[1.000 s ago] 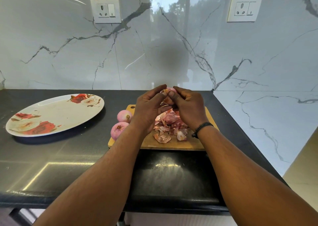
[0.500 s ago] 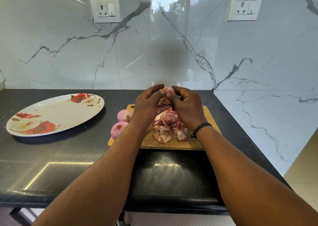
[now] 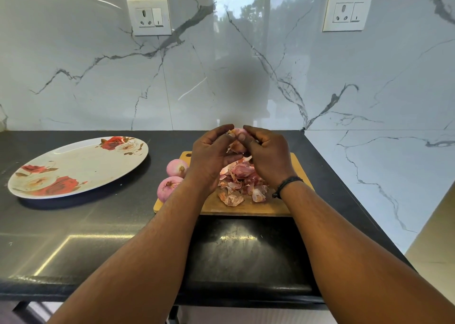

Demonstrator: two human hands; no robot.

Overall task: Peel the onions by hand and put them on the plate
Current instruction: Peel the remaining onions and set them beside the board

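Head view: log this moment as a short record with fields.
held onion: gripped between both hands above the board, part peeled
left hand: grips the onion
right hand: pinches its skin
peeled onions: two at the left edge of the cutting board
peels: pile on the board
plate: left on the black counter, no onions on it

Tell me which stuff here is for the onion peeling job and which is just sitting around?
For the job:
- onion being peeled, held by left hand and right hand
- two onions waiting beside the cutting board
- flowered plate, nothing on it yet
- heap of peeled skins on the board

Just there:
- two wall sockets
- black wristband
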